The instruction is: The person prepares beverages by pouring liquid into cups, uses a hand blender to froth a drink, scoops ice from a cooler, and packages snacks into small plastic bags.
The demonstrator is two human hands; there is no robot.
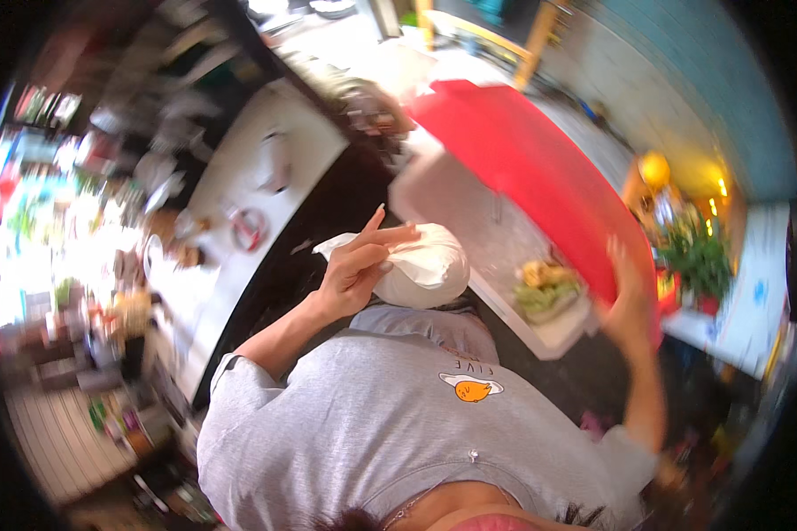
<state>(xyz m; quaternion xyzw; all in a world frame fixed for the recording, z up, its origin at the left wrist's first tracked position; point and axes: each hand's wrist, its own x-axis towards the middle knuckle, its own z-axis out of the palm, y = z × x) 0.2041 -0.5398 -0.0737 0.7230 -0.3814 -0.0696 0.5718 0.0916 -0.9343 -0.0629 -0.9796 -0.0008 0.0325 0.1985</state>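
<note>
My left hand [358,272] grips the gathered, twisted neck of a white bag [432,269], soft and rounded, which hangs in front of my waist. On the right, my right hand [624,302] is raised against a large red lid or panel [531,152], fingers extended and blurred; whether they grip its edge is unclear. Under and beside the red panel is an open white chest or bin [498,292], with bundles of green and yellowish items [544,289] in its near right end.
A white countertop [239,166] runs along the left, with a white cylindrical object [275,162] and a red-and-white round item [249,229]. Blurred goods crowd the far left. At the right, a potted plant [701,262] and a yellow lamp [654,169] stand by a light-coloured table [730,332].
</note>
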